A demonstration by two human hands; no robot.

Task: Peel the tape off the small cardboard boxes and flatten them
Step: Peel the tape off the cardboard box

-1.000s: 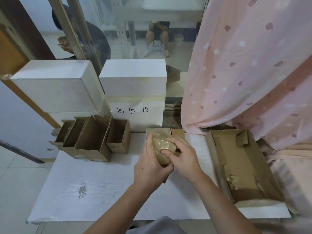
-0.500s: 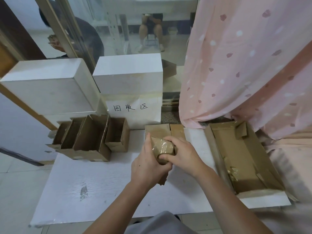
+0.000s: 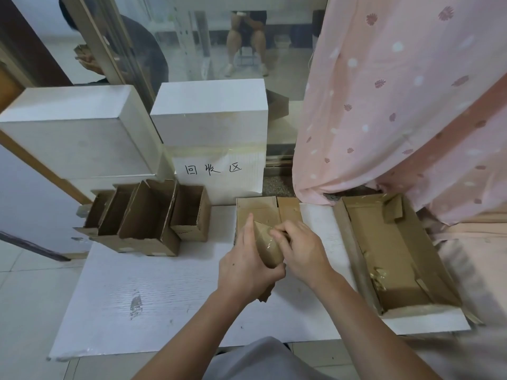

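A small brown cardboard box (image 3: 267, 246) wrapped in glossy clear tape is held tilted above the white table (image 3: 153, 292), near its middle. My left hand (image 3: 247, 267) grips it from the left and underneath. My right hand (image 3: 301, 249) is closed on its right side, with the fingertips pinching at the top edge. Behind the hands, flattened cardboard pieces (image 3: 267, 211) lie on the table. Most of the held box is hidden by my fingers.
Several open small cardboard boxes (image 3: 145, 218) stand in a row at the back left. A long shallow cardboard tray (image 3: 395, 256) with balled tape (image 3: 378, 277) lies at right. Two white boxes (image 3: 208, 111) and a handwritten paper sign (image 3: 216, 171) stand behind; a pink curtain (image 3: 397, 100) hangs right.
The held box has been turned from lying fairly flat to standing on a corner, tilted. Both hands stayed closed on it and shifted slightly with the camera's movement.
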